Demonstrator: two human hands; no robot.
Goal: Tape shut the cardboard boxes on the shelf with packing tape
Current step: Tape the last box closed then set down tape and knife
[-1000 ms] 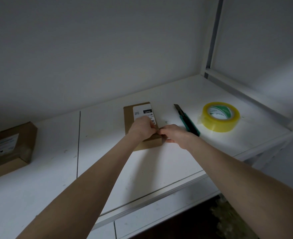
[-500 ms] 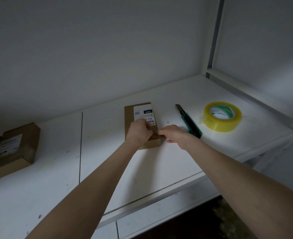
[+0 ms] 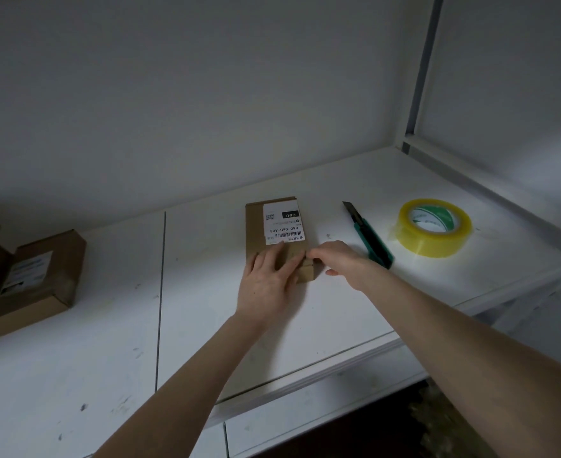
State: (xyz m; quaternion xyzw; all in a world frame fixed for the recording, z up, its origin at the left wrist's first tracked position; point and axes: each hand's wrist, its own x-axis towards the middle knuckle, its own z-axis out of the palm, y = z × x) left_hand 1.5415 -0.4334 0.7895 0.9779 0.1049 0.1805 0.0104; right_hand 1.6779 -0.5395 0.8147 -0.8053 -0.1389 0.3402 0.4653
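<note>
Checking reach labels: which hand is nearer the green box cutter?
Right. The right hand is at the small box's right edge, just left of the box cutter; the left hand lies flat on the box, farther left.

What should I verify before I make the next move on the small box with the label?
1. The small box lies flat on the shelf: ok.
2. The left hand presses flat on its top: ok.
3. The right hand touches the near right corner; pinching or only pressing: cannot tell.
4. Tape laid over the near flap: cannot tell, the hands cover it.
5. The tape roll and the box cutter lie free to the right: ok.
6. The brown box at the far left is taped: cannot tell.
</note>
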